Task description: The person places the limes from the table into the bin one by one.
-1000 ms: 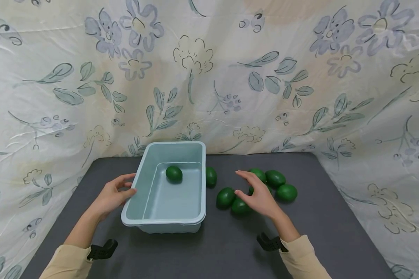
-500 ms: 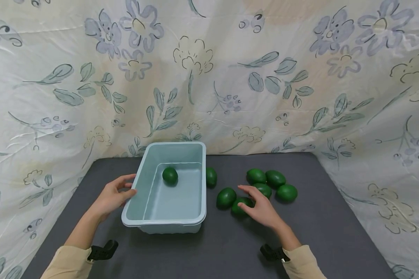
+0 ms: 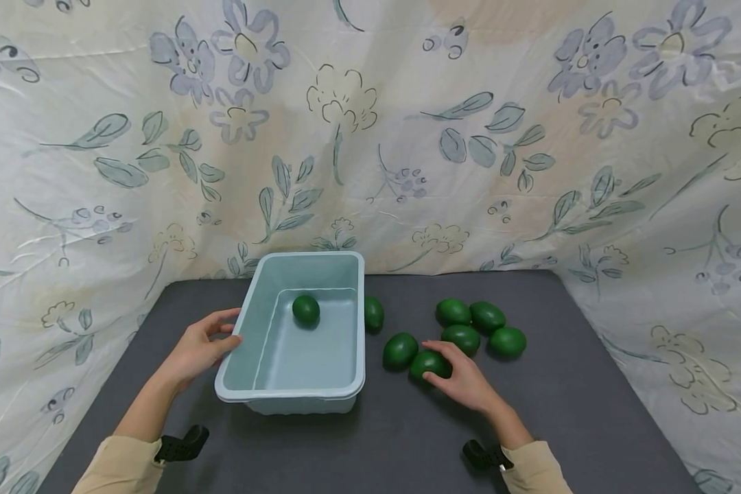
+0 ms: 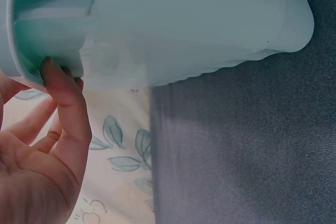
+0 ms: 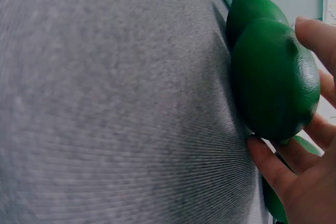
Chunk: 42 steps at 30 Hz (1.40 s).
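Note:
My left hand [image 3: 199, 348] pinches the left rim of a pale blue plastic bin [image 3: 289, 394] between thumb and fingers. The left wrist view shows the fingertips curled at the rim of the bin [image 4: 210, 19]. Inside the bin lies one glossy, dark green, lime-like fruit [image 3: 306, 311]. My right hand [image 3: 465, 379] is round the nearest lime-like fruit [image 3: 429, 366] on the table, thumb on the near side, fingers on the far side. In the right wrist view that fruit [image 5: 275, 80] sits between spread thumb and fingers; firm contact cannot be made out.
Several more green fruits lie right of the bin: one fruit [image 3: 400, 351] left of the right hand, one fruit [image 3: 374, 314] partly behind the bin's wall, and a cluster [image 3: 486, 317] behind the hand. A flowered cloth [image 3: 407, 137] hangs behind the dark grey table [image 3: 395, 439].
My right hand has come down and nearer to me, from over the cluster to the nearest fruit. The fruit in the bin has rocked slightly. My left hand stays at the rim.

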Each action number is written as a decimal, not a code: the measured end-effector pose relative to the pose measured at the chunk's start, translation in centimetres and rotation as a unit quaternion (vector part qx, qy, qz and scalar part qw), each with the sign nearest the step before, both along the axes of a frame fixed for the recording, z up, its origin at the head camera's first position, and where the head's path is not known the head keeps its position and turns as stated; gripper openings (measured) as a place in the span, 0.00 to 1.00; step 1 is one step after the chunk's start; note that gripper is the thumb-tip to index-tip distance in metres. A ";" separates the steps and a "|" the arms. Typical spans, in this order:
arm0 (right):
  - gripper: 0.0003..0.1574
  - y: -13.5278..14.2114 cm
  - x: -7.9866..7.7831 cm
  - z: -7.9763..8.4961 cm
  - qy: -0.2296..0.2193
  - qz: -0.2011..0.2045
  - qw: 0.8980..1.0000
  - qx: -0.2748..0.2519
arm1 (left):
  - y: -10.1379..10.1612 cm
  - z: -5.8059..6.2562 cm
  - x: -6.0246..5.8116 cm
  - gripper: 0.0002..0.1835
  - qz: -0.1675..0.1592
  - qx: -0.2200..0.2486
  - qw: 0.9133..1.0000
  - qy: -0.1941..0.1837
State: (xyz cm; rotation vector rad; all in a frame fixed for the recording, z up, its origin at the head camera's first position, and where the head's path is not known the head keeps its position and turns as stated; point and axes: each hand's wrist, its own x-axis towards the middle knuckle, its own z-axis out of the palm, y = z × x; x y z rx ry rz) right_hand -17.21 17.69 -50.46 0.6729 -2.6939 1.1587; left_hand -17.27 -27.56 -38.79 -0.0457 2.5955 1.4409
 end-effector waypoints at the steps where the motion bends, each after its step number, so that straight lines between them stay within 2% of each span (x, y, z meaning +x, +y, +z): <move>1: 0.34 0.0 0.0 -0.1 -0.001 0.001 1.000 0.000 | 0.0 0.0 0.0 0.33 0.000 0.000 1.000 0.000; 14: 0.32 0.2 0.1 -0.3 -0.013 -0.003 1.000 0.002 | 0.1 0.0 0.0 0.33 -0.001 -0.005 1.000 0.002; 21: 0.32 0.4 0.1 -0.1 -0.003 -0.008 1.000 0.000 | 0.1 0.1 -0.1 0.33 -0.004 -0.001 1.000 0.003; 36: 0.32 0.2 -0.5 2.0 0.018 0.000 1.000 -0.024 | 0.1 0.0 -0.2 0.33 -0.001 -0.005 1.000 0.002; 42: 0.32 -0.1 -1.1 3.0 0.012 -0.007 0.999 -0.029 | 0.0 -0.1 -0.1 0.33 -0.002 -0.005 1.000 0.004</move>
